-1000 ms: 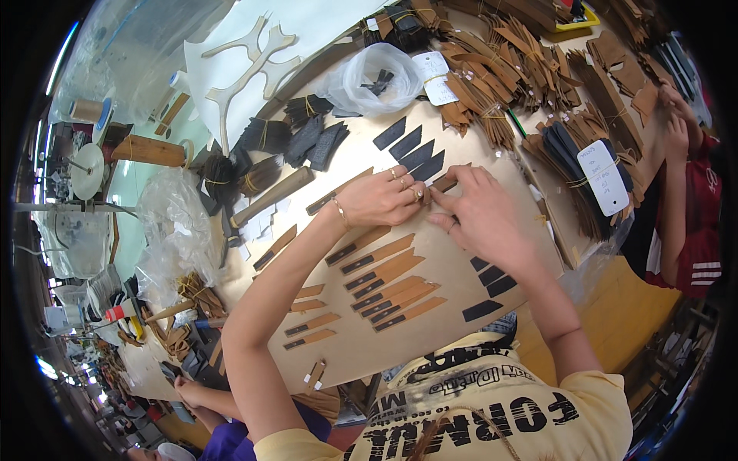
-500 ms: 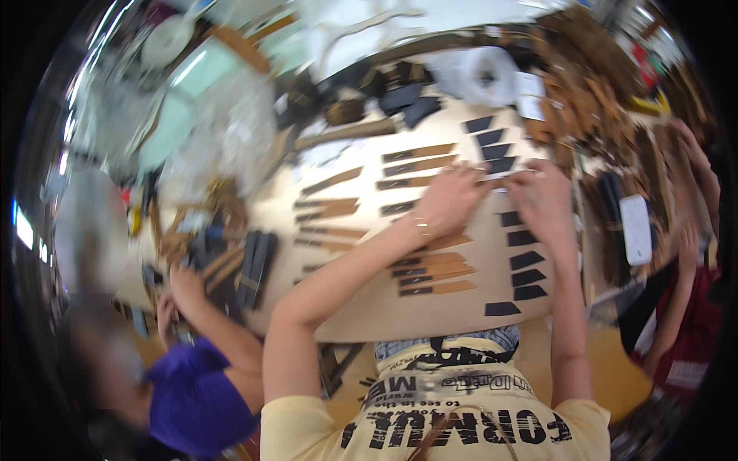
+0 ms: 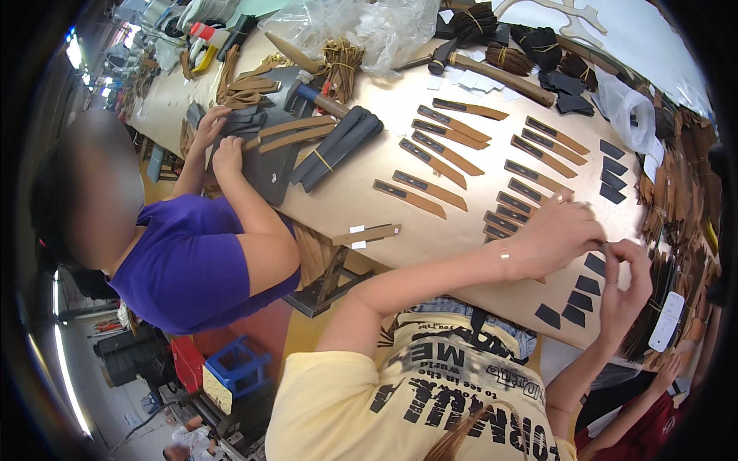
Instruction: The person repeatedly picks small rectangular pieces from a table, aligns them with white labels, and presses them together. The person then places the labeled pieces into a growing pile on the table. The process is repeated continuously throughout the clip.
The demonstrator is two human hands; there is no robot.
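My left hand (image 3: 557,234) lies palm down on the tan table (image 3: 346,200), over a row of brown leather strips with dark centres (image 3: 511,203). My right hand (image 3: 626,280) is raised just right of it, fingers curled. The fingertips of both hands meet on a small dark leather piece (image 3: 604,245), mostly hidden by the fingers. Small black leather rectangles (image 3: 588,286) lie in rows under and beside my right hand. More brown strips (image 3: 450,150) lie in rows further along the table.
A co-worker in a purple shirt (image 3: 184,261) sits at my left, hands on dark pieces (image 3: 238,127). A hammer (image 3: 315,98), a banded bundle of dark strips (image 3: 334,150), a plastic bag (image 3: 369,27), stacked brown pieces (image 3: 684,177) and a white device (image 3: 666,323) crowd the table.
The view has swung left, bringing the co-worker in purple fully into view. My hands stay together over the rows of strips, fingertips now pinched at one dark piece.
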